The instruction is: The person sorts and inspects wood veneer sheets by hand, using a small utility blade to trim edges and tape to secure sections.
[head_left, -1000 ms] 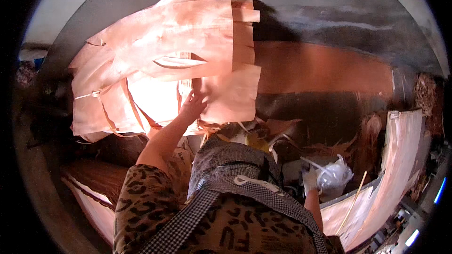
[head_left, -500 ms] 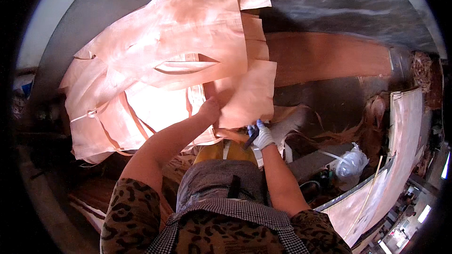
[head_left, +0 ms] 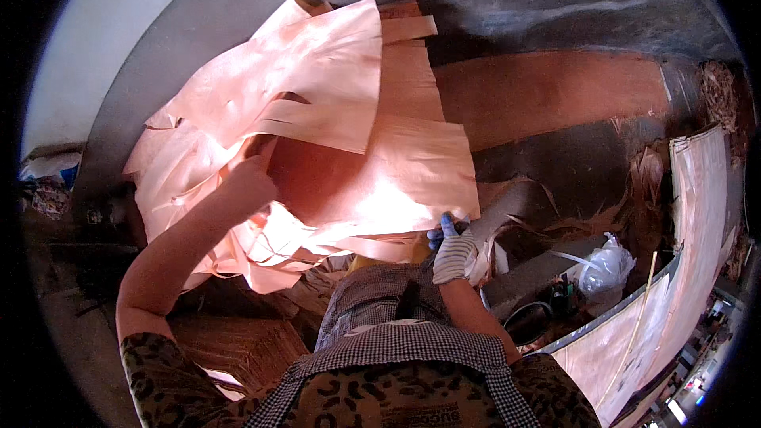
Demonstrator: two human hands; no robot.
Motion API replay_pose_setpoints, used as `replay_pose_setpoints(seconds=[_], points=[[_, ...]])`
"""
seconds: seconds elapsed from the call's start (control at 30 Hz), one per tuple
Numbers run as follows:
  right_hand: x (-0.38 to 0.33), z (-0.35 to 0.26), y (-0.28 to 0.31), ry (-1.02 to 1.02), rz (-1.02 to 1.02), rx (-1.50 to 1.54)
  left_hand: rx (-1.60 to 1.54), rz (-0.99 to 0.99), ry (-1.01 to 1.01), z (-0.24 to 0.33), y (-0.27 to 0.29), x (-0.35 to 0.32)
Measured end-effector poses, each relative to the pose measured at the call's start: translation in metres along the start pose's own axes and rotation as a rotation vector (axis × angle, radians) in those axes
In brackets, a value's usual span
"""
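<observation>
Thin, pinkish-tan wood veneer sheets [head_left: 404, 166] lie in a loose, overlapping pile before me. My left hand [head_left: 254, 178], bare and slightly blurred, is bent in at the left part of the pile. Its fingers close on a bunched veneer sheet and are partly hidden by it. An upper sheet [head_left: 325, 71] curls over just beyond this hand. At the near right corner of the broad lower sheet, my right hand [head_left: 455, 250], in a striped white glove with blue fingertips, pinches the edge. Something dark shows by its fingers, too small to make out.
A long reddish-brown sheet [head_left: 555, 95] stretches to the far right. Pale stacked boards [head_left: 697, 190] curve along the right side, with a clear plastic bag [head_left: 606, 265] nearer. Brown layered sheets [head_left: 230, 349] lie at lower left. A grey wall [head_left: 539, 8] rises behind.
My left hand has moved left, and the sheets there have bunched leftward, baring more of the lower sheet. My right hand stays at the near corner; the dark tool it held no longer shows clearly.
</observation>
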State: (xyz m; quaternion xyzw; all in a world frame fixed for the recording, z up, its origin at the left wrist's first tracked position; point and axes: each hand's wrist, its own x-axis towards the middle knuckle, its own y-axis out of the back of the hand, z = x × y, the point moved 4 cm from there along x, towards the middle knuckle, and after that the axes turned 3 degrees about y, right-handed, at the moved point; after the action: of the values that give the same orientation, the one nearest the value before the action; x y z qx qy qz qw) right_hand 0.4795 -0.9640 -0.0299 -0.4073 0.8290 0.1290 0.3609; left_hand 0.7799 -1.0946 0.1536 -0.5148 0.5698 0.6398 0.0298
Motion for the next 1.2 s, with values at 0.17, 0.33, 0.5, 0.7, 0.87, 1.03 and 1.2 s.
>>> replay_pose_setpoints(seconds=[0.17, 0.33, 0.5, 0.7, 0.87, 1.03, 1.2], points=[[-0.006, -0.024, -0.006, 0.011, 0.022, -0.060, 0.070, -0.168, 0.191, -0.036, 0.028, -0.010], [0.012, -0.041, 0.000, 0.120, 0.053, 0.076, 0.048, 0.291, 0.147, -0.033, 0.045, 0.008], [0.064, -0.036, 0.024, -0.035, -0.052, -0.313, 0.056, 0.743, 0.112, 0.008, 0.027, 0.017], [0.054, -0.019, 0.012, 0.806, -0.311, -0.705, -0.126, 0.477, 0.149, 0.023, -0.021, 0.046], [-0.009, 0.070, -0.134, 0.056, -0.987, -0.842, -0.342, 0.364, 0.326, 0.050, -0.037, 0.058], [0.070, 0.118, -0.209, 1.150, -1.217, -0.894, -0.657, 1.100, 0.306, 0.086, -0.029, -0.004], [-0.009, 0.079, -0.259, 0.085, -0.987, -0.585, -0.963, 1.020, 0.337, 0.135, -0.160, -0.008]])
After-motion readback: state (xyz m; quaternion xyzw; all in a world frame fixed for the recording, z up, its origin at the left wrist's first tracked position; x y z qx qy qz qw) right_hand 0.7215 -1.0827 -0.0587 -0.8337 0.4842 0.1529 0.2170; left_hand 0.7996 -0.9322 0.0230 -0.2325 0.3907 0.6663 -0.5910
